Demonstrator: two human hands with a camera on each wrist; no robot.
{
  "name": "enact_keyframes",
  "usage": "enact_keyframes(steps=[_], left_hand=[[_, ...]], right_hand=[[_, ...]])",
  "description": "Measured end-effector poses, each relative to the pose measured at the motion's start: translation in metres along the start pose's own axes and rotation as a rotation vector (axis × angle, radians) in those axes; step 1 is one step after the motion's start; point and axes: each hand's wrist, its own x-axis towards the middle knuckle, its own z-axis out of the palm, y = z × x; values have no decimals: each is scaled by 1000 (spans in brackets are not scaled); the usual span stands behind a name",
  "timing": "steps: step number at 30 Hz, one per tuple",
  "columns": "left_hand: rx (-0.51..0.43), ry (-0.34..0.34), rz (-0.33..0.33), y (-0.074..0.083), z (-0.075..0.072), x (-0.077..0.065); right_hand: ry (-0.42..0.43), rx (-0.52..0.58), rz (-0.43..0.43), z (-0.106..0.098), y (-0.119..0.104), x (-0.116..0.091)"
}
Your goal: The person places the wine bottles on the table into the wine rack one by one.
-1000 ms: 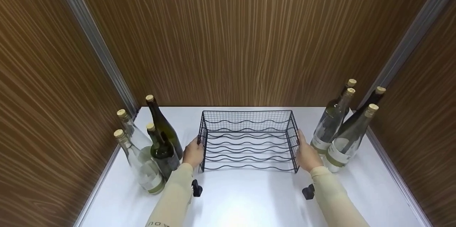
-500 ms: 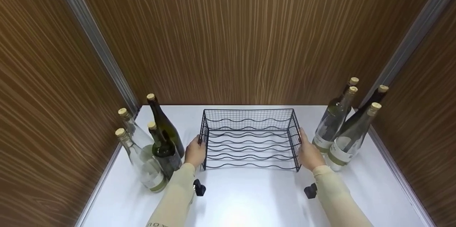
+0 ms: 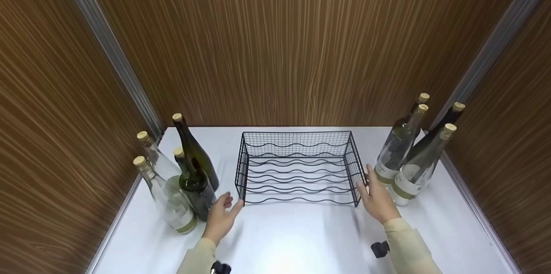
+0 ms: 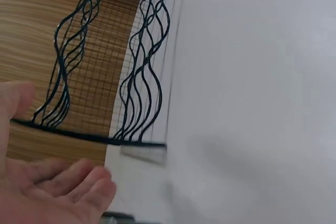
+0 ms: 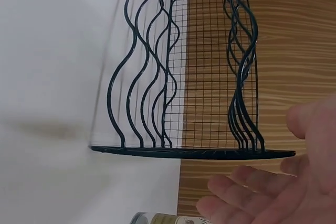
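Note:
A black wire wine rack [image 3: 297,170] with wavy bars and a mesh back stands on the white table. My left hand [image 3: 220,219] is off the rack, close to its front left corner, with thumb and fingers apart; in the left wrist view its loosely bent fingers [image 4: 89,182] hold nothing. At the rack's right side is my right hand [image 3: 378,198], thumb and fingers spread. The right wrist view shows those relaxed fingers [image 5: 247,187] beside the rack's end frame [image 5: 189,153], not wrapped round it. A dark green corked bottle [image 3: 199,192] stands just left of my left hand.
Several corked wine bottles, dark green and clear, stand at the left, such as a clear bottle [image 3: 172,205]. Several more stand at the right, with a labelled bottle [image 3: 409,183] close to my right hand. Wood-grain panels [image 3: 275,50] enclose the table [image 3: 292,239] behind and on both sides.
Both hands have let go of the rack's sides. My left hand has drawn back toward me and left; my right hand has moved slightly back and opened. The rack stays in place.

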Motion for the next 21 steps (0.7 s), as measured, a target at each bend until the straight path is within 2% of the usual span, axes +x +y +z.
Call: enact_keyframes(steps=[2,4,7,11,13,15,17,21], left_hand=[[16,36,45,1,-14,-12],[40,108,107,7,-29,-23],[59,286,231,20,-52,-32],[93,526,452,36,-72,-28],[107,611,534,41,-78,-21],[117,662,590,43,-80,-14],[122,672,605,44,-81,-7],[138,623,523,43,-79,6]], right_hand=[[12,-4,3,-2,0,-8],[27,-4,3,-3,-1,-14],[54,-8,-6,-5,-2,-20],[76,-11,-20,-6,-4,-24],[77,-10,-24,-7,-4,-25],[70,-6,-26,-6,-5,-26],[61,-4,-27,-6,-5,-27],[56,1,-23,-6,-5,-28]])
